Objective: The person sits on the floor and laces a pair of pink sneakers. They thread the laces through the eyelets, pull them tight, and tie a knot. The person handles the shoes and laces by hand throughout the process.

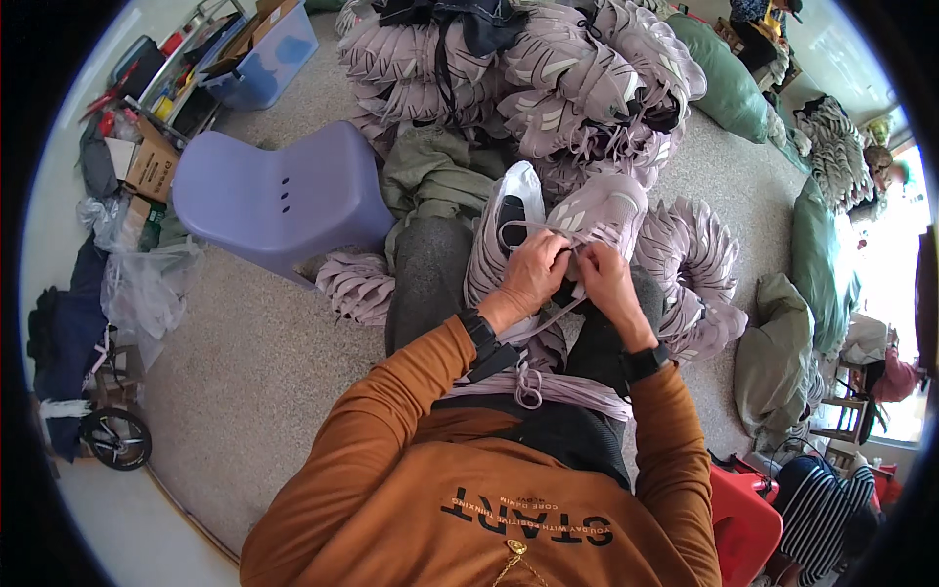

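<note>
Grey speckled floor (254,362), piled w/ lilac shoe uppers (548,68); lavender stool (279,201) at your left. Your left hand (533,274) & right hand (606,279) are both pinched on the lace (533,230) of a lilac sneaker (611,210) on your lap.

I sit in a shoe workshop, a plain room with a speckled floor (254,362). A big heap of mauve shoe uppers (548,78) rises ahead of me, with more bundles (694,264) beside my knees. Stuffed green sacks (729,83) line the wall, cardboard boxes (152,161) crowd a cluttered shelf, and a lavender plastic stool (284,201) stands near.
</note>
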